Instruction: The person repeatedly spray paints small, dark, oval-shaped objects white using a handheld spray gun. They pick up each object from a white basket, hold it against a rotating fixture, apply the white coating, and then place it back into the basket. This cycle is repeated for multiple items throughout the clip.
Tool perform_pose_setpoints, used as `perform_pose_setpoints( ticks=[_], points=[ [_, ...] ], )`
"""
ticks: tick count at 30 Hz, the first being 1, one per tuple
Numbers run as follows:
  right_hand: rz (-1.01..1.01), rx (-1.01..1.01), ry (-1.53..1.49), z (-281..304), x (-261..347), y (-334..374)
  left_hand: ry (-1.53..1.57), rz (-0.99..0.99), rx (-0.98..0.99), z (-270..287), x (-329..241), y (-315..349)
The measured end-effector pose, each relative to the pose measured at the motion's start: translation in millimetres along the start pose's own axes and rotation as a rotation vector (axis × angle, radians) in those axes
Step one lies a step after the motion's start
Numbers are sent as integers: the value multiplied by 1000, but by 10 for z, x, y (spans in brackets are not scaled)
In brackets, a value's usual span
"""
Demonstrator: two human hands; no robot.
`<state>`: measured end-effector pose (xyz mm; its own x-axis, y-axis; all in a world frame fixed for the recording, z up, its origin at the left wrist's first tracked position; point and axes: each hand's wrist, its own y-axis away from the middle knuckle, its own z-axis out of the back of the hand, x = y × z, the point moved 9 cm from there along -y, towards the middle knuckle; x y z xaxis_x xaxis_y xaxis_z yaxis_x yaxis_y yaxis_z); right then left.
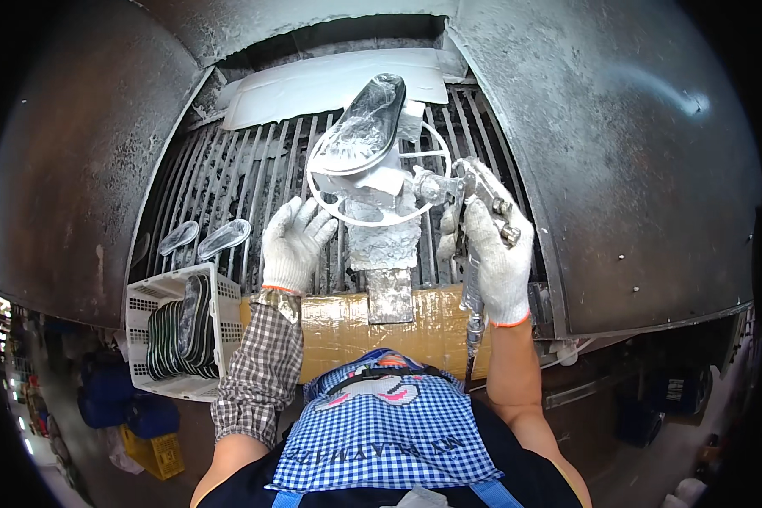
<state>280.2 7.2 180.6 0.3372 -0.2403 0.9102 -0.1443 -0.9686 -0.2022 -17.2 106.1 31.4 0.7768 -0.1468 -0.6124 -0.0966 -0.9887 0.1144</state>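
A dark shoe sole (366,127) with a pale rim and white coating lies tilted on a block above a white ring-shaped turntable (445,157). My right hand (501,254), in a white knit glove, is wrapped round a spray gun (481,182), its nozzle end pointing left toward the turntable. A wrapped hose runs down from the gun. My left hand (292,245), gloved too, is at the ring's left edge with fingers spread and nothing in them; whether it touches the ring I cannot tell. Beneath the ring, a white-crusted stand (383,245) rests on the bench.
Two more soles (224,239) lie on the slatted grate (254,169) at left. A white plastic basket (229,309) packed with several soles stands at the front left. Metal booth walls (643,169) rise on both sides. A tan wrapped edge (339,326) runs along the front.
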Motion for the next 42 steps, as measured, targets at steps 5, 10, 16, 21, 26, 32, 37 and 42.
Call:
perform_pose_setpoints(
  ticks=[5, 10, 16, 21, 26, 32, 37, 42],
  points=[
    [1, -26, 29, 22, -70, -116, 45, -10, -94, 33, -77, -77],
    [14, -42, 22, 9, -100, -191, 42, -31, -72, 81, -187, -194],
    [37, -51, 40, 40, -119, -300, 17, -58, -102, 124, -283, -340],
    [59, -82, 18, 91, -119, -355, -21, -57, -120, 147, -353, -435],
    [76, -104, -6, 139, -82, -388, -67, -61, -128, 146, -439, -570],
    [96, -142, 31, 223, 28, -408, -95, -83, -123, 83, -513, -758],
    [117, -178, -14, 298, 134, -380, -74, -105, -210, 191, -574, -859],
    [202, -289, 56, 516, 304, -288, -138, -103, -403, 93, -327, -472]
  ],
)
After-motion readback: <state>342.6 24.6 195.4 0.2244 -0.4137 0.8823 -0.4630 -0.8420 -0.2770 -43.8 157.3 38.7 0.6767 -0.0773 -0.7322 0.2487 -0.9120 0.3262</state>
